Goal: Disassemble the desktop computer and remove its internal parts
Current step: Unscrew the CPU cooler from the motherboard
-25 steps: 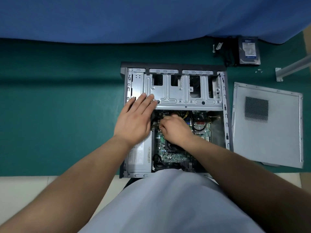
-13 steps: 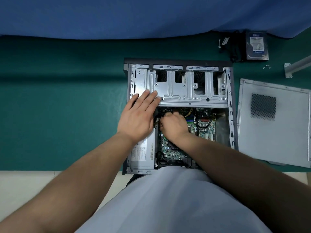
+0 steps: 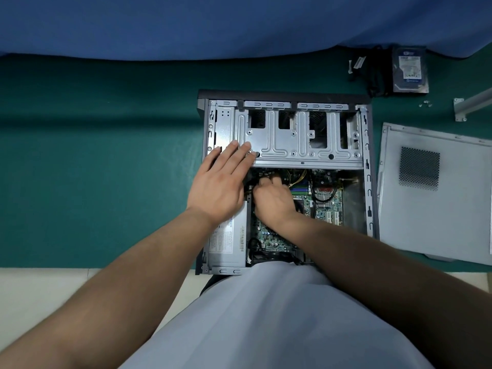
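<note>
Little moved since the earlier frames: both hands stayed put in the case, right knuckles shifted slightly toward the drive cage edge. Left hand (image 3: 217, 186) flat, fingers (image 3: 238, 153) straight and spread, tips pressing on the near-left corner of the metal drive cage (image 3: 298, 137), palm over the power supply (image 3: 226, 243). Right hand (image 3: 274, 198) just beside the left fingers, down inside the open computer case (image 3: 368, 182), fingers curled around something among the cables (image 3: 299, 178) at the cage's lower edge; exact thing gripped hidden under the knuckles, cannot tell which connector or wire. Motherboard (image 3: 326, 206) exposed right of the right fingers, black cable looped over it. Case lying on its side on the green desk (image 3: 106, 169), near edge against the torso in a grey shirt (image 3: 279, 315). Removed side panel (image 3: 431, 193) flat on the desk well right of the fingers, mesh vent facing up. Hard drive (image 3: 410, 69) far beyond and right of the fingers, black cable bundle (image 3: 375, 73) just beside it, small screws (image 3: 425, 103) and a metal bracket (image 3: 472, 103) near that. Blue cloth (image 3: 213, 22) along the far side.
</note>
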Motion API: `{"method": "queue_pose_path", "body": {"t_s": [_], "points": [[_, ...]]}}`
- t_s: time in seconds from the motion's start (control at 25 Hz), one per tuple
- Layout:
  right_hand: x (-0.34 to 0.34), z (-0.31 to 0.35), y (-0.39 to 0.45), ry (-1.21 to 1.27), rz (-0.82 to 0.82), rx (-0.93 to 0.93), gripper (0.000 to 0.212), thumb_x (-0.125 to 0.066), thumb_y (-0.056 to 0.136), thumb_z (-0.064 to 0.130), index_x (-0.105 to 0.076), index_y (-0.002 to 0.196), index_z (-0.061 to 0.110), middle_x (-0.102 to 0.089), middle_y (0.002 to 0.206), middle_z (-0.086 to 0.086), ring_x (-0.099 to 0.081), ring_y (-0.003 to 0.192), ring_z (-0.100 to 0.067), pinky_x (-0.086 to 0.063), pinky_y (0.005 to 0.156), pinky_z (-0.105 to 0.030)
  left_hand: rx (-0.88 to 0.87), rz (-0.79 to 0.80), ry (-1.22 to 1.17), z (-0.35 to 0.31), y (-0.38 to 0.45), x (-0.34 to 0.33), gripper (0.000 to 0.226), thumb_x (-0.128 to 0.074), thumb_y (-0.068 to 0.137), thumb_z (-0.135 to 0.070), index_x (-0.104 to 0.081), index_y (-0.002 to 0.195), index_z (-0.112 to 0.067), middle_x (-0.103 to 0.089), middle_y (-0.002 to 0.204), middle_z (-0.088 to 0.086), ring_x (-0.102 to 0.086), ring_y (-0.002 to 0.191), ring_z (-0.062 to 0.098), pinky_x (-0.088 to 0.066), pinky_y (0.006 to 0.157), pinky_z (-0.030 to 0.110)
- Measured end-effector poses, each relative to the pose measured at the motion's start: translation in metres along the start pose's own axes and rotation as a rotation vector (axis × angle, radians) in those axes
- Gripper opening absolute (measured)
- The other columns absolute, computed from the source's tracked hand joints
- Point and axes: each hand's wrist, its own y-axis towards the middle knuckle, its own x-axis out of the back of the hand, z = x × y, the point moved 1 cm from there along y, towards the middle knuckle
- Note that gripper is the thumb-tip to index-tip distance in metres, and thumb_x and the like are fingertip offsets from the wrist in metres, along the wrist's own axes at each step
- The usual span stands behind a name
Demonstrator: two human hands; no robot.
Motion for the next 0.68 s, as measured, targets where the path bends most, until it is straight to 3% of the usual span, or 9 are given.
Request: {"method": "queue_pose_path", "body": {"t_s": [0.32, 0.68], "points": [[0.0005, 0.0002, 0.0008, -0.002, 0.025, 0.021, 0.029, -0.059, 0.09, 0.009, -0.067, 0.118, 0.008, -0.056, 0.123, -0.011, -0.046, 0.119, -0.034, -0.048, 0.096, -0.043, 0.0, -0.003, -0.006, 0.0, 0.0003, -0.0012, 0.065, -0.035, 0.091, -0.022, -0.043, 0.155, -0.018, -0.037, 0.165, 0.0, -0.027, 0.155, 0.021, -0.016, 0.127, 0.044], [0.0019, -0.0069, -0.0062, 0.129, -0.034, 0.075, 0.031, -0.056, 0.096, 0.027, -0.06, 0.123, 0.012, -0.051, 0.129, -0.009, -0.044, 0.122, -0.032, -0.043, 0.102, -0.045, -0.01, -0.019, -0.022, 0.0006, 0.0, -0.0047, 0.064, -0.038, 0.091, -0.023, -0.043, 0.155, -0.018, -0.037, 0.165, 0.0, -0.027, 0.155, 0.021, -0.018, 0.127, 0.045]]}}
